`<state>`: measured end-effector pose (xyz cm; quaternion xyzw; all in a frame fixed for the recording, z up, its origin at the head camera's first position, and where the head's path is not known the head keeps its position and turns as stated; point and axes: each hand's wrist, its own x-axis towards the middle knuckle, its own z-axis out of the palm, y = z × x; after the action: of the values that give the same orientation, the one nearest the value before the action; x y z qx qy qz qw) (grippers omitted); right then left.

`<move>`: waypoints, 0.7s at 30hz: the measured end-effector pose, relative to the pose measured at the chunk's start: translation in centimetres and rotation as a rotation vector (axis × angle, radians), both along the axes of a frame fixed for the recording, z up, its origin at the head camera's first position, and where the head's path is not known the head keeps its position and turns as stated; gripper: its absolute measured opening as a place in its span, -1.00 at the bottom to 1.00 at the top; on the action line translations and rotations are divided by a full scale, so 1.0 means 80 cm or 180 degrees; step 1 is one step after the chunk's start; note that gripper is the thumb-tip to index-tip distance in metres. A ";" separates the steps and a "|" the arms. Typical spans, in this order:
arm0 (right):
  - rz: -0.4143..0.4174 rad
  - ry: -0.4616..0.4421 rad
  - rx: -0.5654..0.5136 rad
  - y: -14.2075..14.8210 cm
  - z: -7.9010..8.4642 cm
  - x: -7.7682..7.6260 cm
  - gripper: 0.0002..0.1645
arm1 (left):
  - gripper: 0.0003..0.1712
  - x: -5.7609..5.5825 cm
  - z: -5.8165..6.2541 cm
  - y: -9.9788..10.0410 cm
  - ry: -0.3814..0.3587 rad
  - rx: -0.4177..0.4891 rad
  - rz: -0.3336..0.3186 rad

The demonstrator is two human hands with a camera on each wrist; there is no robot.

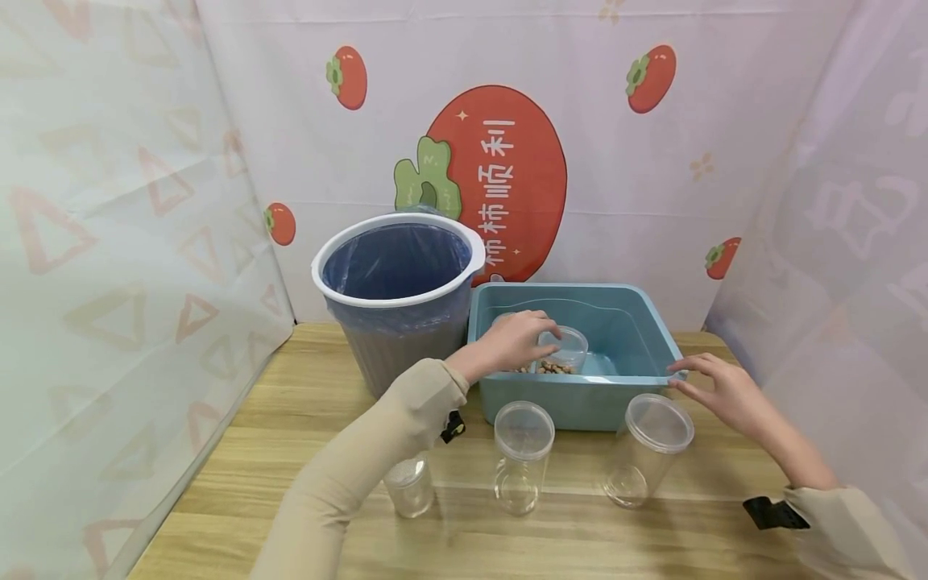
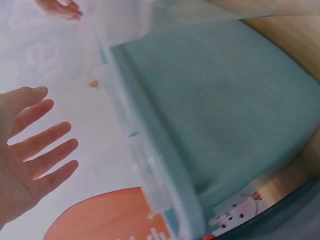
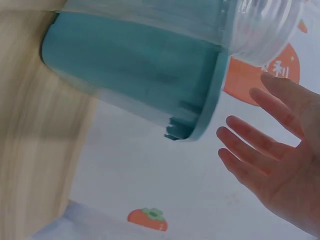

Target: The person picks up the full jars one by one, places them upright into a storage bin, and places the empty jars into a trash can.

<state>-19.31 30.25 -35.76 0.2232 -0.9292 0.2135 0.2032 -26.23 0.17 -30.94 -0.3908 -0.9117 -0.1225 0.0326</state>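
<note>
My left hand (image 1: 513, 342) is over the near left part of a teal plastic tub (image 1: 573, 403), in front of a clear jar (image 1: 573, 346) holding brown nut-like pieces. In the left wrist view its fingers (image 2: 55, 132) are spread, with nothing in the palm. A second jar stands in the tub, largely hidden by this hand. By the tub's near right corner is my right hand (image 1: 725, 395); its fingers (image 3: 255, 150) are parted and hold nothing in the right wrist view. Just left of it a tall clear jar (image 1: 645, 459) stands on the table.
A middle clear jar (image 1: 520, 467) and a smaller one (image 1: 412, 490) stand on the wooden table (image 1: 464, 548), before the tub. Behind my left arm is a lined waste bin (image 1: 391, 346). Tomato-print cloth (image 1: 616, 185) encloses the back and sides.
</note>
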 end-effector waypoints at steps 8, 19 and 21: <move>0.0131 0.0258 0.0174 -0.017 0.017 0.012 -0.74 | -0.73 0.020 0.026 -0.050 0.0184 0.0379 -0.0082; 0.0404 0.0272 0.0245 -0.043 0.028 0.033 -0.68 | -0.81 0.034 0.032 -0.126 0.0764 0.1180 -0.0131; 0.0405 0.0238 0.0253 -0.046 0.028 0.037 -0.68 | -0.81 0.035 0.031 -0.138 0.0876 0.1337 -0.0108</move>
<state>-16.33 26.58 -33.52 0.2975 -0.9126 0.1804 0.2148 -23.42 -10.90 -28.47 -0.4037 -0.8466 -0.2554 0.2348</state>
